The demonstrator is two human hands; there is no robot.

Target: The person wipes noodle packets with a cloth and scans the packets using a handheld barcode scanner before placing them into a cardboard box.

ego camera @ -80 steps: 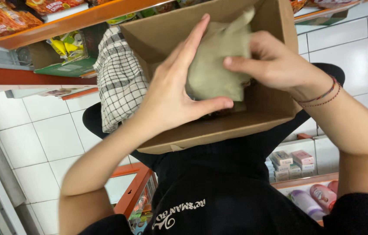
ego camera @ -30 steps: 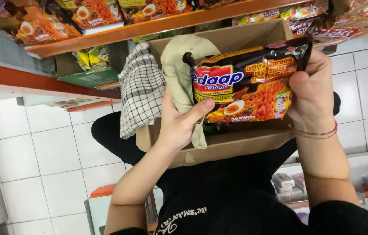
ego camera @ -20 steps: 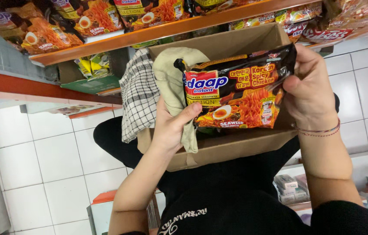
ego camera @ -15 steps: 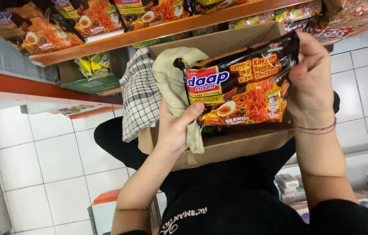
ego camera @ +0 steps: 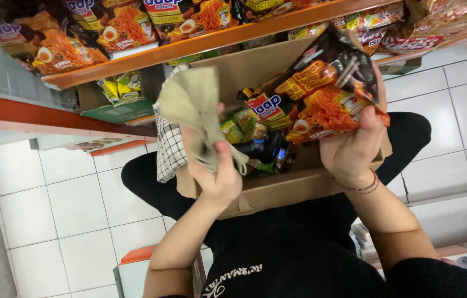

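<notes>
Hands over open brown cardboard box [ego camera: 277,190] resting on lap. Left hand [ego camera: 217,171] clenched around crumpled beige cloth [ego camera: 192,107], lifted above box's left side. Right hand [ego camera: 355,149] grips black-and-orange noodle multipack [ego camera: 316,94] from below, tilted over box's right half. Checked cloth [ego camera: 168,149] drapes over box's left wall. Orange shelf [ego camera: 200,44] just behind.
</notes>
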